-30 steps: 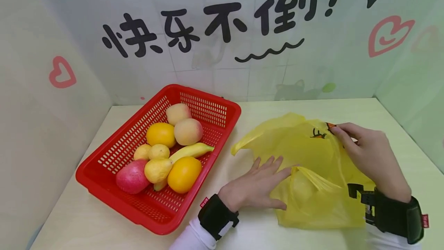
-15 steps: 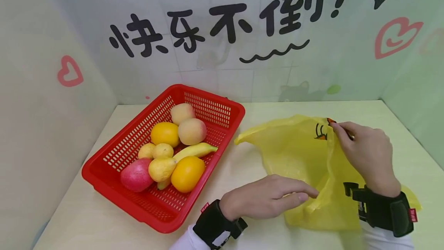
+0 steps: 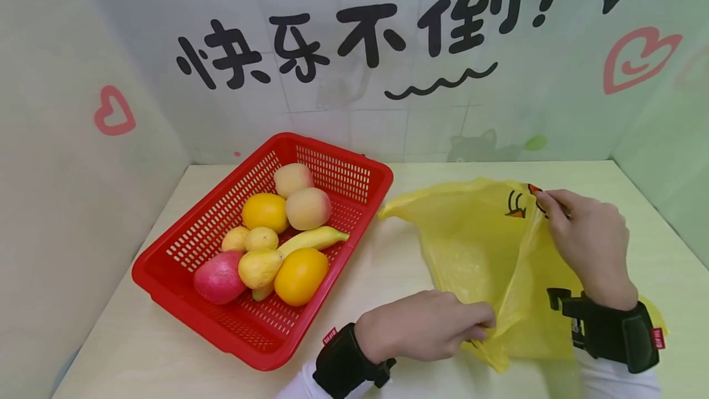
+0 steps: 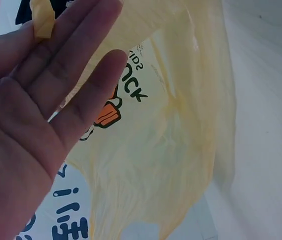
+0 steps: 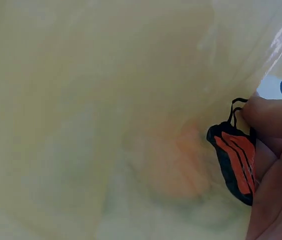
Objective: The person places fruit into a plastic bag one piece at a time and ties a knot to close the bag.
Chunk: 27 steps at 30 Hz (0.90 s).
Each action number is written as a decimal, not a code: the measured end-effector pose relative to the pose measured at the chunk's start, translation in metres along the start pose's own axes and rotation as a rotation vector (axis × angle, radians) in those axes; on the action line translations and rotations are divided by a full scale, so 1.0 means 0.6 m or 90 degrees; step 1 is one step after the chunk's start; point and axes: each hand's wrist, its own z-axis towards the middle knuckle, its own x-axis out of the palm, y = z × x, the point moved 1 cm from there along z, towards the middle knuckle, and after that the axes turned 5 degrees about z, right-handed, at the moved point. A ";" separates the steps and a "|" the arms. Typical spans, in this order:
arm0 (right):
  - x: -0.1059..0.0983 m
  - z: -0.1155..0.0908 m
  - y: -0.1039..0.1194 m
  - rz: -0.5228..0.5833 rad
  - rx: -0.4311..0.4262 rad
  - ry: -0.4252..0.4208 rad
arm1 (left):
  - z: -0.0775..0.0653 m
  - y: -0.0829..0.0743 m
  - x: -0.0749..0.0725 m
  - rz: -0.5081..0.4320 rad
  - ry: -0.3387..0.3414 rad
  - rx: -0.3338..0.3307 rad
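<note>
A thin yellow plastic bag (image 3: 468,245) with a printed cartoon stands partly raised from the table. My right hand (image 3: 592,245) pinches its upper edge beside an orange-and-black print (image 5: 235,160). Lower down, my left hand (image 3: 426,325) pinches the near edge between thumb and index finger. In the left wrist view a small fold of yellow film (image 4: 43,20) shows in that pinch, while the other fingers are stretched out. Black lettering and an orange print show on the bag (image 4: 145,145) there. Both wrists wear black straps.
Left of the bag, a red plastic basket (image 3: 339,166) sits at an angle. It holds peaches (image 3: 308,209), a banana (image 3: 324,237), orange fruits (image 3: 301,277), a pinkish-red fruit (image 3: 219,277) and small yellow fruits. A printed cloth wall (image 3: 354,128) stands behind the table.
My left hand went from spread fingers over the bag to pinching its near edge, drawing that edge toward me. The right hand kept its pinch as the bag opened out.
</note>
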 end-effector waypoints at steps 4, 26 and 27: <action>-0.002 0.001 -0.001 0.002 0.003 -0.018 | -0.007 -0.010 -0.009 0.062 -0.045 -0.035; -0.010 0.002 -0.016 0.065 0.026 0.055 | -0.173 -0.055 -0.114 0.222 -0.196 -0.300; -0.010 0.002 -0.016 0.066 0.029 0.058 | -0.182 -0.051 -0.124 0.213 -0.205 -0.321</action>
